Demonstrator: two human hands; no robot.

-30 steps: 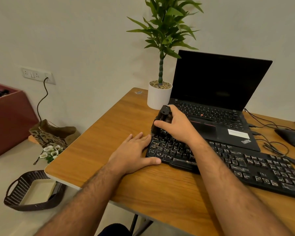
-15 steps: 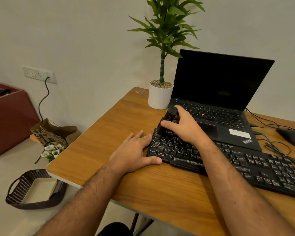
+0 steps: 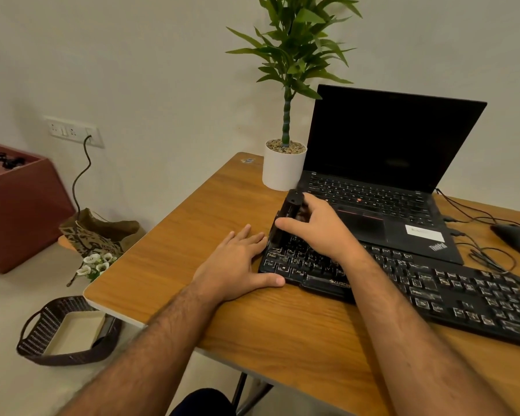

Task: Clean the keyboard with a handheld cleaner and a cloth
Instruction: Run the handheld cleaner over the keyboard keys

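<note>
A black full-size keyboard (image 3: 433,289) lies across the wooden table (image 3: 192,223), its keys dusty. My right hand (image 3: 321,226) grips a small black handheld cleaner (image 3: 288,211), tilted with its lower end on the keyboard's top left corner. My left hand (image 3: 237,265) lies flat on the table, fingers straight against the keyboard's left edge, thumb along its front edge. No cloth is in view.
An open black laptop (image 3: 388,163) stands right behind the keyboard. A white pot with a green plant (image 3: 282,169) sits at the table's back left. A mouse (image 3: 517,238) and cables lie at the right. On the floor: wicker basket (image 3: 63,331), paper bag (image 3: 99,232).
My right hand has tilted the cleaner and shifted it slightly toward the keyboard's top left corner. My left hand has stayed flat against the keyboard's left edge.
</note>
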